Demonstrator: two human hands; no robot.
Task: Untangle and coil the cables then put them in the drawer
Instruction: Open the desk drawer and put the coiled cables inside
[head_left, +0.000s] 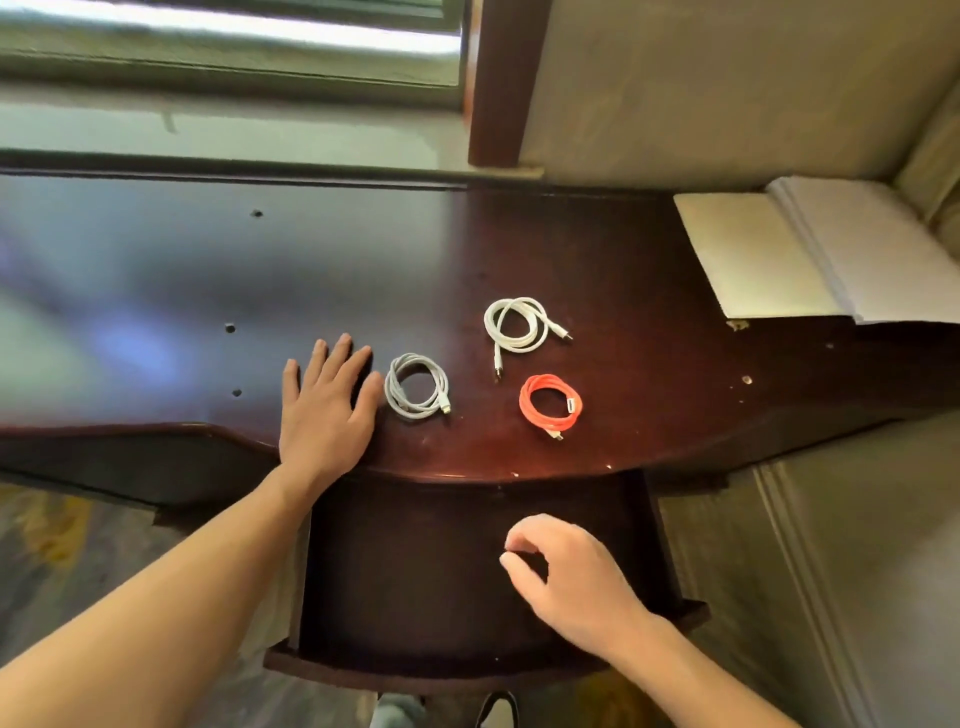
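Note:
Three coiled cables lie on the dark wooden desk (649, 322). A grey cable (417, 385) sits nearest my left hand (327, 410), which rests flat on the desk with fingers spread, its index finger just beside the coil. A white cable (515, 326) lies further back, its two plug ends sticking out. An orange cable (550, 403) lies near the desk's front edge. Below the desk edge the drawer (405, 582) stands pulled out, dark inside, with nothing visible in it. My right hand (566, 571) hovers over the drawer, fingers loosely curled, holding nothing.
A white folded paper or pad (810, 249) lies at the desk's back right corner against the wall. A window sill runs along the back. The drawer's curved front (415, 670) juts toward me; shoes show on the floor below.

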